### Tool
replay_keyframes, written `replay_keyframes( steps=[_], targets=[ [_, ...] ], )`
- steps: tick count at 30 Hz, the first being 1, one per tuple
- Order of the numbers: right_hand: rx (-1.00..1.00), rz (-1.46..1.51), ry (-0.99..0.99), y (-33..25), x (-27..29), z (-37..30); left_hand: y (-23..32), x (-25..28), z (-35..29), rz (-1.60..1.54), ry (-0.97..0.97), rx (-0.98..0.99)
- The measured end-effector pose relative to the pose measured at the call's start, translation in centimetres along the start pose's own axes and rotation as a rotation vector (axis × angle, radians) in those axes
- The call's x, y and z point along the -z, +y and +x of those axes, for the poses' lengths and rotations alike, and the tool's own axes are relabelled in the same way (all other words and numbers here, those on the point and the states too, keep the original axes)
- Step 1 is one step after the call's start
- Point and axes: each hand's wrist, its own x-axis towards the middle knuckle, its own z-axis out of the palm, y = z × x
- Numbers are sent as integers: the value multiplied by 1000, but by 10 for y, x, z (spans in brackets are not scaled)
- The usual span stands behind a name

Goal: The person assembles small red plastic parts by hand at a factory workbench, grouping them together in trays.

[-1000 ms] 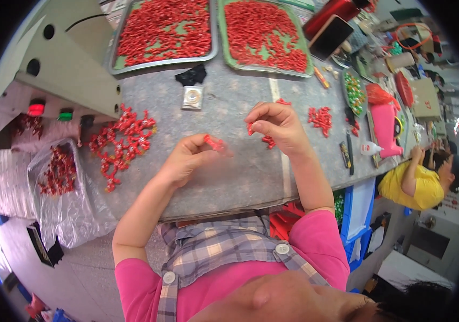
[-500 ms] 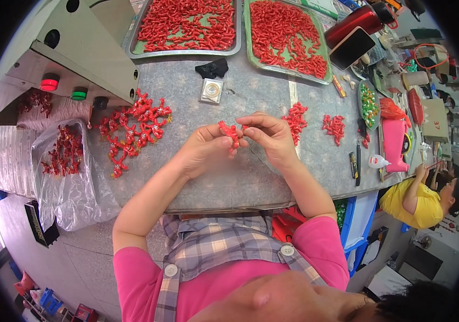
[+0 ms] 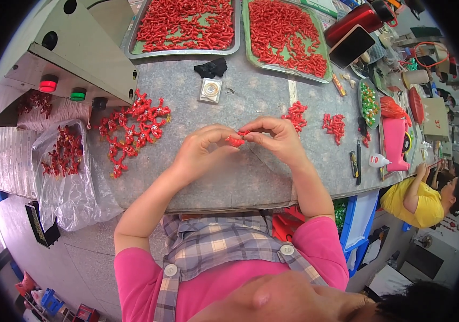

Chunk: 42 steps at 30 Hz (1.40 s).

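Since half a second ago, the small red piece (image 3: 235,141) had tipped from roughly upright to nearly sideways in our left hand (image 3: 202,151), with our right hand (image 3: 276,140) working close against it. Pretty much everything else on the grey table (image 3: 229,188) stayed put.

So, handling: we'd have called it featherlight and probably stiff, some kind of moulded plastic judging by the shine. That gloss made us think slippery, so dry fingertips and a pinch round the thickest bit seemed smartest. Any thin, stubby ends struck us as the fragile part, and we wouldn't have squeezed there.

It was up over the middle of the table, between both hands. Left thumb and fingers had it pinched, while the right thumb and forefinger were closed on a tiny red bit (image 3: 244,132) right by its end. Honestly, the fingers covered so much that we couldn't tell if those two were joined or just touching.

Looks-wise: bright glossy red, narrow, a bit knobbly. Pretty close in colour to the loose red pile (image 3: 295,117) just past our right hand, and to the clustered red figures (image 3: 133,126) off left, which had yellowish tips too.
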Motion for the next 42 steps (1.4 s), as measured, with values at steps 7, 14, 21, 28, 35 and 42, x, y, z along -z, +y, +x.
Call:
replay_keyframes(
  steps=[7, 14, 21, 28, 35, 42],
  targets=[
    [213, -48, -69, -4, -1, 2, -7, 10, 1, -823, -191, 259],
    [163, -71, 13, -3, -7, 2, -7, 5, -1, -638, -101, 193],
    [199, -253, -23, -13, -5, 9, -7, 9, 1, -731, -93, 269],
    [370, -575, -10, -26, -12, 49, -16, 15, 3, -827, 154, 213],
    [731, -1141, 56, -12, -14, 95, -10, 32, 7, -951, 487, 164],
    [783, -1368, -53, -16, -20, 99, -10, 34, 5, -975, 489, 143]
  ],
)
